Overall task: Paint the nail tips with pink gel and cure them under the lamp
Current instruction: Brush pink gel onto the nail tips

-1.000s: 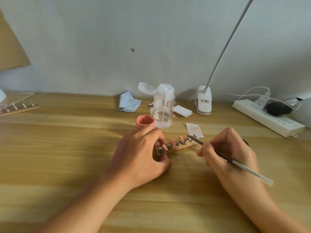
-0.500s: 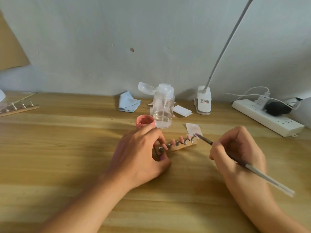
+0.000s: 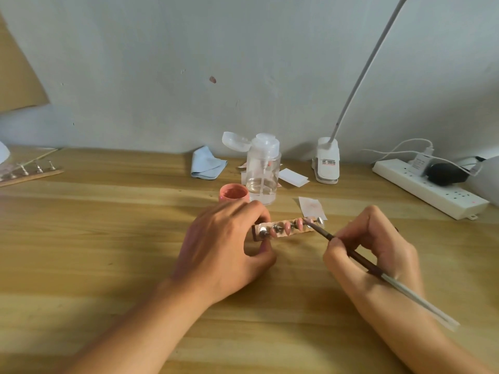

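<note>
Plainly one brush [image 3: 351, 255], three pink tips [image 3: 287, 227].

Light wooden tabletop [image 3: 108, 238], with most stuff along the back: blue cloth [image 3: 208, 164], clear pump bottle [image 3: 263, 174] with the pink gel pot [image 3: 233, 192] just beside it, clip lamp base [image 3: 326, 164], and white power strip [image 3: 429, 191] far right. A paper slip [image 3: 293, 177] lies by the bottle, the strip of nail tips [image 3: 286, 229] is mid-table, and a spare strip [image 3: 29, 172] is far left.

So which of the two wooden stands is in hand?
The centre stand, gripped by the left hand, brush at it; the far-left stand lies untouched.
</note>
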